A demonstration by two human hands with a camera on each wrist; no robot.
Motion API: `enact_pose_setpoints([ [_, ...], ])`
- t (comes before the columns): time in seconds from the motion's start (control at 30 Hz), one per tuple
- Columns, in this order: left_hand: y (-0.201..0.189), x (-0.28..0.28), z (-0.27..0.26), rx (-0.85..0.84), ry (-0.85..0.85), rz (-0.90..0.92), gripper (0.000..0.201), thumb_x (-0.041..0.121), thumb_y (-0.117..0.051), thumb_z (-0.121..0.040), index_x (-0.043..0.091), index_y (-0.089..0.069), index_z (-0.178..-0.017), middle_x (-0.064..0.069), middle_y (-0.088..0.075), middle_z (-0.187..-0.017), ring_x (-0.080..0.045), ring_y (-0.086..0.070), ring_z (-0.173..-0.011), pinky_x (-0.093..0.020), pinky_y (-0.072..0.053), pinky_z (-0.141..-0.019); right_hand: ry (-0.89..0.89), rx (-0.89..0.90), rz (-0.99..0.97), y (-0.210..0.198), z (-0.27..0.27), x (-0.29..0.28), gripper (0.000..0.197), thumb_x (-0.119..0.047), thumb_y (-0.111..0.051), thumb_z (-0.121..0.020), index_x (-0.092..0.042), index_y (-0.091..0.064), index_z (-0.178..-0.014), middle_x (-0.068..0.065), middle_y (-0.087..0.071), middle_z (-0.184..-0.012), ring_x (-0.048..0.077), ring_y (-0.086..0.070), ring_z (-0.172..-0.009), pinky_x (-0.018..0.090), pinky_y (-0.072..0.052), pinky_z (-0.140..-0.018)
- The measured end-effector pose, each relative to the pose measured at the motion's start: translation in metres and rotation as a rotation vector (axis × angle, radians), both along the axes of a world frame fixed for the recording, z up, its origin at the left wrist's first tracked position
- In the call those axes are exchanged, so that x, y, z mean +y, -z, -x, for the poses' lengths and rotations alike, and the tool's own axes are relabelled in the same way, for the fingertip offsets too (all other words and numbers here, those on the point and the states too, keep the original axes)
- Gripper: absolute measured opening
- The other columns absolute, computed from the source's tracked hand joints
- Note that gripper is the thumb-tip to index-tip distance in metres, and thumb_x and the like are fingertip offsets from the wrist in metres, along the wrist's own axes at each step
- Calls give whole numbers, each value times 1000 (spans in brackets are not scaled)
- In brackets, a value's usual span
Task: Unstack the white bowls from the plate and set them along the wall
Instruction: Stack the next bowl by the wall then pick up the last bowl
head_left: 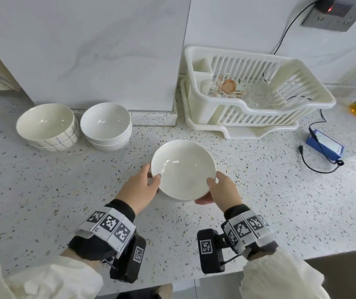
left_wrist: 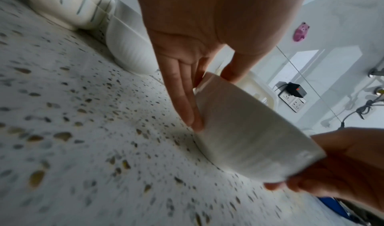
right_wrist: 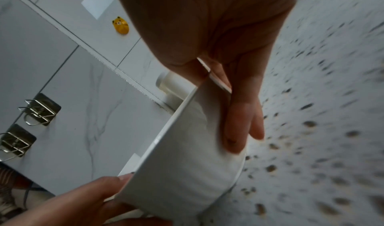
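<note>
Holding the white bowl between both hands, you have it over the speckled countertop, in front of the two stacks at the wall. Your left hand pinches the near-left rim, thumb hooked over the lip and fingers laid nearly straight down the outer wall; your right hand grips the near-right rim the same way, thumb inside, fingers under the side. Both holds sit on the near half, so the glossy far edge is unsupported and could dip and slip if either thumb eases. From the wrist views I cannot tell whether its foot touches the counter, so a quick release may drop it. Farther back, the plain white bowl stack and the striped bowl stack stand just beside each other against the wall; pushing forward carelessly could knock rim against rim. The dish rack crowds the right side, so swinging that way risks a clip.
</note>
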State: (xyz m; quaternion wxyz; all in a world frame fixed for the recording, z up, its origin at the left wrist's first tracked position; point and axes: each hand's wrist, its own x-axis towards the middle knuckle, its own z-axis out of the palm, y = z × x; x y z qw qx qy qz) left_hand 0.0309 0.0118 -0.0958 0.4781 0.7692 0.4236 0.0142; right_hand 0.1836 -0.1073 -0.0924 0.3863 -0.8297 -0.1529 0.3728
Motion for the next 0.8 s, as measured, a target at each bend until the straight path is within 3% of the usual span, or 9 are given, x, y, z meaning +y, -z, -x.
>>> enact_pose_setpoints([
  [0.1,2,16,-3,-60,-31,42,47,35,-41,-90,22,-31,-134,-3,-54,-130,-24,-65,-94,-47,-54,-86,40,35,-29,1,-2,25,33,-10,-33,-90,-3,-45,-119,26,-67,-81,15,-62,-35,18,-53,-40],
  [0.23,4,40,-9,-110,-65,86,44,33,-41,-90,25,-31,-132,-1,-53,-131,-21,-66,-92,-47,-52,-89,68,92,-66,4,-6,57,34,-10,-32,-90,-5,-43,-122,17,-65,-61,20,-64,-41,25,-58,-49],
  [0.43,8,69,-14,-145,-68,109,50,37,-39,-90,29,-24,-137,-1,-50,-136,-22,-63,-102,-48,-52,-90,74,100,-69,6,-13,88,33,-11,-33,-90,-6,-45,-120,17,-65,-63,19,-64,-40,23,-57,-46],
  [0.57,11,77,-21,-155,-75,110,49,37,-37,-91,29,-24,-137,-2,-51,-134,-22,-62,-105,-47,-52,-91,76,80,-56,8,-20,98,34,-13,-32,-90,-5,-45,-120,20,-68,-67,34,-69,-59,39,-60,-70],
  [0.7,13,82,-25,-178,-72,96,47,38,-37,-91,29,-27,-136,-2,-52,-133,-21,-61,-105,-47,-52,-91,80,90,-62,8,-24,103,32,-13,-32,-90,-6,-45,-119,17,-66,-62,26,-66,-48,28,-60,-56],
  [0.8,16,86,-27,-179,-70,98,47,39,-36,-91,27,-27,-136,-4,-53,-131,-22,-61,-106,-47,-52,-91,83,100,-61,9,-26,106,35,-13,-32,-91,-5,-43,-122,18,-66,-64,28,-66,-51,29,-59,-57],
])
